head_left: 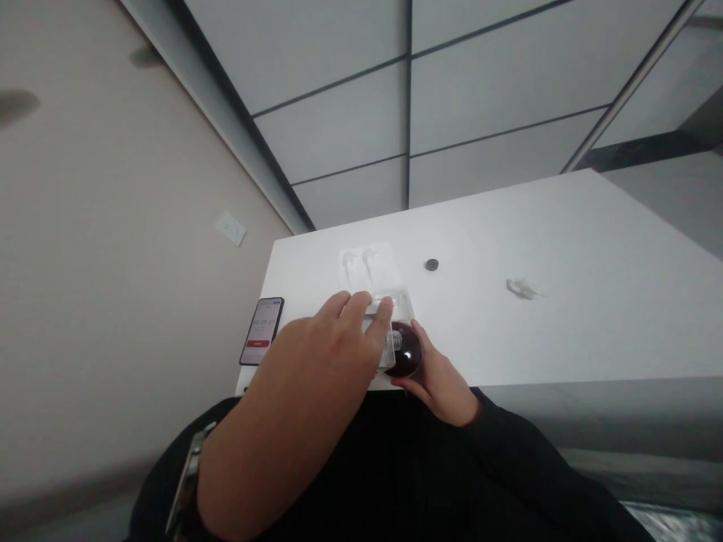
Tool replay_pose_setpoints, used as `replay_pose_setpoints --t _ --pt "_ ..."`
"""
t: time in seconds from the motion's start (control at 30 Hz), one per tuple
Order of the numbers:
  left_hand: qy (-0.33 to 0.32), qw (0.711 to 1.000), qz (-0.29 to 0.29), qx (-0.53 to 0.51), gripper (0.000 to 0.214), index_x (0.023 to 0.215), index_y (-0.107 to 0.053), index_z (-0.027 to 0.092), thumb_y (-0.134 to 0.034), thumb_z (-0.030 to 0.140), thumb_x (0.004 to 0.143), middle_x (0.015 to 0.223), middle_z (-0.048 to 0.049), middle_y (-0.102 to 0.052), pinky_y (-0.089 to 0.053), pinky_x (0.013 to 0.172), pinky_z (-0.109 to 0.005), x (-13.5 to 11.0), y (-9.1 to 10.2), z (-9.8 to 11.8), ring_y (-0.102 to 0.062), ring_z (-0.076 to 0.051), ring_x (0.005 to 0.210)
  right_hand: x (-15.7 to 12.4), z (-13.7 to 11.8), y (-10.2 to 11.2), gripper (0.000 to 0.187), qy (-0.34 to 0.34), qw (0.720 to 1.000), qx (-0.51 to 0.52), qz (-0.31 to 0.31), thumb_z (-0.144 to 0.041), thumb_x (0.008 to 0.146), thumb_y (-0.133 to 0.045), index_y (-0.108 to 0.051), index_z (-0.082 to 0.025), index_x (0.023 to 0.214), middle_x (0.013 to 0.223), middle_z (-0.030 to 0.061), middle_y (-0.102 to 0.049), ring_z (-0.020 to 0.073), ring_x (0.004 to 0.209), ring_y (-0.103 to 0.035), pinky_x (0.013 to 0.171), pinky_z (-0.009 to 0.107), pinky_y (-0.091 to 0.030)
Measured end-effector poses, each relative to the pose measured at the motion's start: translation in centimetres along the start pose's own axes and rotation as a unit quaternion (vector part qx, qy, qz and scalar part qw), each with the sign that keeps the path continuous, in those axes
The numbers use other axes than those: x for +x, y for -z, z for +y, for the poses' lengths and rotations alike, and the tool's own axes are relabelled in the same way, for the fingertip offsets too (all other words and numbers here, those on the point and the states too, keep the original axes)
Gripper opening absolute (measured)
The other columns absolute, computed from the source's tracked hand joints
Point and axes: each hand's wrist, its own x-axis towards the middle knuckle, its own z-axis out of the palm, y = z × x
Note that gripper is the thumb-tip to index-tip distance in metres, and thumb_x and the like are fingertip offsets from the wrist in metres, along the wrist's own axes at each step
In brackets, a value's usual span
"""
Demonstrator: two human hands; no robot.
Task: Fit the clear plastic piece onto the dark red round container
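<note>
My left hand [350, 327], with a watch on its wrist, grips a clear square-sided bottle [387, 355] from above. The bottle is tilted, and its short clear neck [398, 341] points right over a dark red, round, glossy container [410, 354]. My right hand [443, 380] wraps around the right side of that container at the table's front edge. Part of the clear bottle is hidden under my left fingers. Just beyond my left hand lies another clear box-like piece [402, 301]. I cannot tell whether liquid is flowing.
Two white pump heads [360, 260] lie on a pale sheet [387, 263] behind my hands. A small dark round cap [431, 265] and crumpled clear plastic [523, 288] lie to the right. At left, a phone [262, 331] rests on the white table [565, 233], near the wall.
</note>
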Motion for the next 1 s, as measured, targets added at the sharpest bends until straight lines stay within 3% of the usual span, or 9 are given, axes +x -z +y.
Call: replay_pose_setpoints --t 1.0 --pt "0.002 1.0 -0.016 0.014 0.051 0.154 -0.05 0.016 -0.055 0.011 0.104 0.142 -0.0149 -0.067 -0.067 0.089 -0.04 0.39 0.88 0.22 -0.07 -0.029 0.123 0.09 0.12 0.02 0.106 -0.03 0.999 0.005 -0.013 -0.04 0.094 -0.075 -0.003 -0.026 0.17 0.162 0.0205 -0.05 0.0382 0.146 -0.054 0.117 0.06 -0.048"
